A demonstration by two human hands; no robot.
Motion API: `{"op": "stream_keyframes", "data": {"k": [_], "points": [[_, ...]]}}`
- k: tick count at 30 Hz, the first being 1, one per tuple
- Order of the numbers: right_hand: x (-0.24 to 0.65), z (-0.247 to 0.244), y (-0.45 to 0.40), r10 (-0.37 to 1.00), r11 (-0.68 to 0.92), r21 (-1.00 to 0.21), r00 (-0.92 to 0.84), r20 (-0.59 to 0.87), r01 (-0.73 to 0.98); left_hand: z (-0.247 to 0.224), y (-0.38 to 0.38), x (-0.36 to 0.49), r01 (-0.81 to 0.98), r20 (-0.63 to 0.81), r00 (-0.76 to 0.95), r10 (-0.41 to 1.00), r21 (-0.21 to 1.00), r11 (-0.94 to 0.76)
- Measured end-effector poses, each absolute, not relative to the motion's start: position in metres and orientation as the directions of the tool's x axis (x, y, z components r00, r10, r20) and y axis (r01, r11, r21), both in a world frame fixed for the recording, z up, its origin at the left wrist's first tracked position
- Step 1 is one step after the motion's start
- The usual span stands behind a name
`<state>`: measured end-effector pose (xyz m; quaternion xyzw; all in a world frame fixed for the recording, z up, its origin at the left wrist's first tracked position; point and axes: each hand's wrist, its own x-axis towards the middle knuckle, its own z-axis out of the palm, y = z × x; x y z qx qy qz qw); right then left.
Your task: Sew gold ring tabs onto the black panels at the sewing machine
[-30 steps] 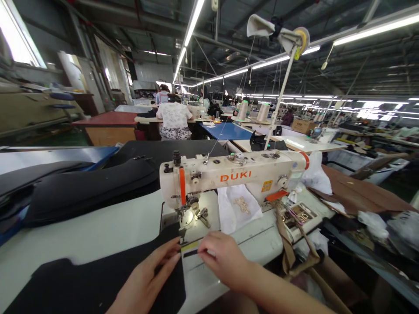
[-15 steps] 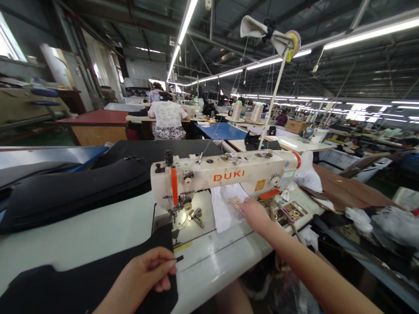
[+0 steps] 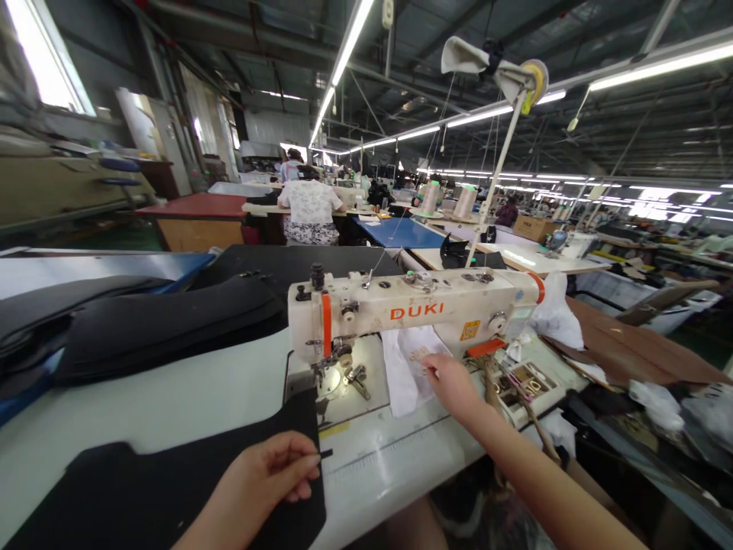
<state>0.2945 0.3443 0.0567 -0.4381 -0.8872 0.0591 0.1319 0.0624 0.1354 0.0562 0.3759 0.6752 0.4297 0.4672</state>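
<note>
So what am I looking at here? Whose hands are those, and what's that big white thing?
This picture comes from a camera worn on a person's head, looking forward and down, so you see that person's own bare hands. The big white thing is a sewing machine marked DUKI, on a pale table. The left hand pinches a small dark strip above black material. The right hand reaches to small gold-coloured pieces on a white sheet; I can't tell whether it holds one.
</note>
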Motion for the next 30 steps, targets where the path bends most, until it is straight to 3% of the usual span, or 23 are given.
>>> {"op": "stream_keyframes", "data": {"k": [3, 5, 7, 11, 15, 21, 30], "points": [[0.286, 0.06, 0.32, 0.775, 0.625, -0.439, -0.58, 0.25, 0.646, 0.065, 0.134, 0.068, 0.089, -0.291, -0.293, 0.911, 0.94, 0.33], [0.28, 0.067, 0.299, 0.748, 0.622, -0.643, -0.582, 0.319, 0.447, 0.071, 0.133, 0.074, 0.068, -0.26, -0.295, 0.919, 0.954, 0.292], [0.275, 0.076, 0.277, 0.712, 0.616, -0.738, -0.597, 0.37, 0.276, 0.076, 0.133, 0.08, 0.058, -0.206, -0.301, 0.931, 0.971, 0.233], [0.267, 0.094, 0.246, 0.605, 0.672, -0.724, -0.678, 0.418, 0.154, 0.086, 0.13, 0.092, 0.126, -0.06, -0.336, 0.94, 0.986, 0.109], [0.261, 0.098, 0.235, 0.594, 0.639, -0.763, -0.691, 0.412, 0.094, 0.09, 0.127, 0.097, 0.179, 0.02, -0.361, 0.932, 0.983, 0.048], [0.256, 0.096, 0.228, 0.608, 0.634, -0.769, -0.67, 0.426, 0.086, 0.086, 0.124, 0.097, 0.17, 0.022, -0.367, 0.93, 0.985, 0.043], [0.255, 0.094, 0.219, 0.533, 0.776, -0.624, -0.621, 0.575, 0.09, 0.084, 0.12, 0.091, 0.224, 0.037, -0.357, 0.934, 0.973, 0.048]]}}
